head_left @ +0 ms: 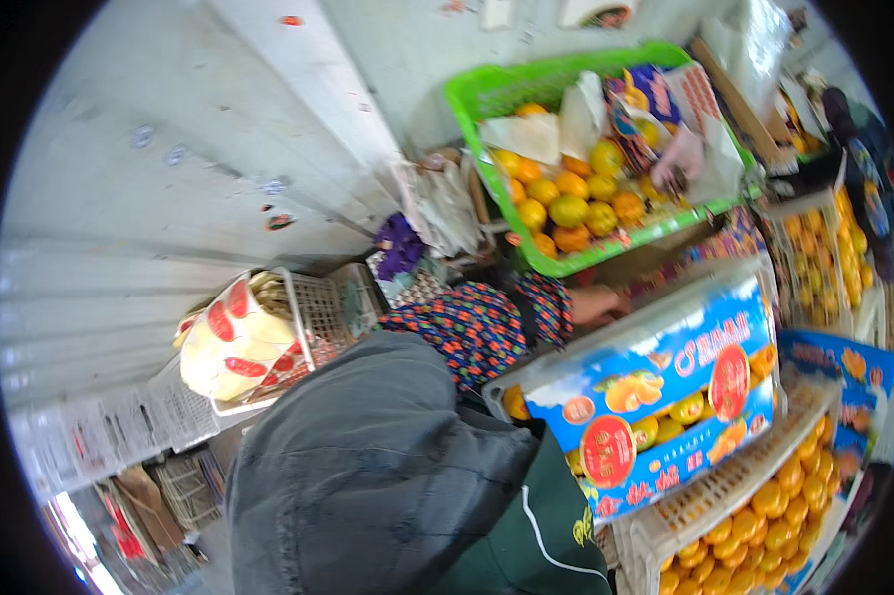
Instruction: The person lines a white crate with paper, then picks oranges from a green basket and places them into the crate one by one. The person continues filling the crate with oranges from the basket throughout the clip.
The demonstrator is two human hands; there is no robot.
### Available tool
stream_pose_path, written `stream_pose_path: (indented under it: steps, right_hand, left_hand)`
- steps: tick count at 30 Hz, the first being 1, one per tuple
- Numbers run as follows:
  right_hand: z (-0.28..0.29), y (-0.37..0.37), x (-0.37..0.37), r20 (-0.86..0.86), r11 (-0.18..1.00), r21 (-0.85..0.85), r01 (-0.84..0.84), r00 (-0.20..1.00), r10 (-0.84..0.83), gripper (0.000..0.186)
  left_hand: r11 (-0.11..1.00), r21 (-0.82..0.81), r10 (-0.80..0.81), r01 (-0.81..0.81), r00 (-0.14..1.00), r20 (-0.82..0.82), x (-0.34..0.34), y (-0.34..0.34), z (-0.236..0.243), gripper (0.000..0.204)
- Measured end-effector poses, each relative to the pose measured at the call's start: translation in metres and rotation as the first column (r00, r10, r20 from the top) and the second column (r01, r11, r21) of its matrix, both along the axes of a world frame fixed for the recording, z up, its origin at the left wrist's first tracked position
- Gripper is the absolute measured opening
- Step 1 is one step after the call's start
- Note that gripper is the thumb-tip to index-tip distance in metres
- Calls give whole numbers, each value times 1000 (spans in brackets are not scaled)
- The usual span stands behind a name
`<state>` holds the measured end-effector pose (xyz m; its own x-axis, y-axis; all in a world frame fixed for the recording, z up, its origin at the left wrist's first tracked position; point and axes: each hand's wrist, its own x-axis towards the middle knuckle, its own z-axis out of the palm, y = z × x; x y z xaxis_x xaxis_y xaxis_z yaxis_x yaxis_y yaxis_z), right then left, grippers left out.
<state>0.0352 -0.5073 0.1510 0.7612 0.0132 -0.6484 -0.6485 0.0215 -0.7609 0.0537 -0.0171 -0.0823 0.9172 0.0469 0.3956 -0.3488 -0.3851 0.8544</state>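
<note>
We are seeing the work partway along, as we judge it: 1 green basket [511, 89] is holding loose fruit [570, 210], and 1 blue printed box [655, 397] nearer to us is already showing fruit inside. So some fruit is sitting unpacked, but we are not seeing how full the box is. Our left hand [596, 305] is reaching between them, by the box's far edge. Its fingers are hiding partly, so we cannot tell if they are gripping anything. Our right hand is not showing.

Around us, 1 pale wall [149, 218] is standing behind and to the left. 1 pale crate [719, 488] of bright oranges [789, 511] is sitting beside the box. 1 white basket [320, 297] is sitting left of our sleeve [462, 332], near a purple cloth [399, 246]. White papers [534, 139] are covering some fruit, and the box is blocking our view.
</note>
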Motion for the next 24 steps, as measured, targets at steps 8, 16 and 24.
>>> stream_pose_path:
  steps: [8,16,24]
  right_hand:
    - [-86,28,-14,-173,983,158,-96,977,123,44]
    - [-118,20,-26,-217,959,257,-116,960,174,46]
    - [-137,1,-61,-249,956,281,-84,956,157,48]
  left_hand:
    - [985,109,168,-133,889,-427,-9,6,6,48]
    - [988,154,71,17,835,-545,-164,31,43,41]
    - [458,-165,629,-873,450,-634,-360,92,69,15]
